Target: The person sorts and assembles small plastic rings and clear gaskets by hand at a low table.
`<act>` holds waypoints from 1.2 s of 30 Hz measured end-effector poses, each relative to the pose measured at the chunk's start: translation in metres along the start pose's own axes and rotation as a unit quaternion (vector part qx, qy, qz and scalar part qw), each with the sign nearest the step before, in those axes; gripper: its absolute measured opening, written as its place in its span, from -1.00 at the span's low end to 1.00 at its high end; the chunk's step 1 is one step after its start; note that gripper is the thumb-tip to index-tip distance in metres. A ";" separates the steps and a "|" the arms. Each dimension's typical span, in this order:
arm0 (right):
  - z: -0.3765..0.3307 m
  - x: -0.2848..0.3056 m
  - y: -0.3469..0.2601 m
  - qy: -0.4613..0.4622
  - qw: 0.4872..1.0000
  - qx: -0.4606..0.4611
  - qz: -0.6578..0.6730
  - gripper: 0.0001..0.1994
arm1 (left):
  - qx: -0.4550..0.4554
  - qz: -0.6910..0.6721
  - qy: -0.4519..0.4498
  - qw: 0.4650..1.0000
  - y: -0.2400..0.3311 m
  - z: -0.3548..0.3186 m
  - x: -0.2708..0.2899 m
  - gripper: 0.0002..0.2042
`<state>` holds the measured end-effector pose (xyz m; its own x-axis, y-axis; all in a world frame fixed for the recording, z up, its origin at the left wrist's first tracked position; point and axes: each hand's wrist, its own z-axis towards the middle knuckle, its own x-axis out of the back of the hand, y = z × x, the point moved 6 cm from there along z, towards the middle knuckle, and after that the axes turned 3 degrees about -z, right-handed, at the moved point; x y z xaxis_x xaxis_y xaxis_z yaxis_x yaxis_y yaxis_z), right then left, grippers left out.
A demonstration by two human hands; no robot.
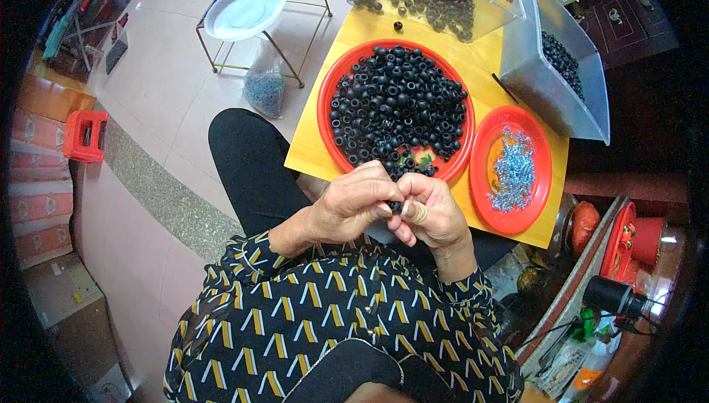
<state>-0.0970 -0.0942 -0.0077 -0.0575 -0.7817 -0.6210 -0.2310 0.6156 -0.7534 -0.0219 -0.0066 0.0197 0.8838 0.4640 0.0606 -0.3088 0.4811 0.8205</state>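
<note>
Black, rounded bead of apparent plastic (395,206) is held just below the centre of the frame. At left, a pale tiled floor (170,96) is exposed, across which anything dropped could be bounced out of reach. At upper right, a yellow wooden table (484,70) is crowded with supplies; if its near edge were knocked, the load could be jolted. On it, a large round red plastic tray (323,115) is heaped with hollow black beads (399,93); some could be rolled over the rim should it be nudged by a wrist. To the right, a smaller red plastic tray (543,174) is set near the table's edge, where its tiny clear-blue pieces (513,174) could be scattered by a stray sleeve. The left hand (352,200) and right hand (437,218) are joined, thumbs and fingertips pinched on the single bead; whether a tinier part is also gripped cannot be told. Being small and curved, the bead could be squirted loose by uneven pressure.
</note>
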 end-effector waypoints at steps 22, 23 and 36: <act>-0.034 0.047 -0.158 0.283 0.891 0.179 -0.308 -0.90 | 0.003 0.109 0.025 0.994 -0.013 -0.007 0.000 -0.77; -0.043 0.065 -0.191 0.304 0.868 0.279 -0.276 -0.87 | 0.003 0.116 0.021 0.993 -0.011 -0.006 -0.002 -0.78; -0.018 0.032 -0.091 0.207 0.626 0.136 -0.739 -0.90 | -0.071 0.182 -0.025 0.980 -0.010 -0.005 -0.012 -0.73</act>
<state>-0.0953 -0.1771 0.0443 -0.2358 -0.4414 0.8658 -0.1577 -0.8617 -0.4823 -0.0310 -0.0134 0.0083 0.7210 0.5894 0.3645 -0.6494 0.3911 0.6522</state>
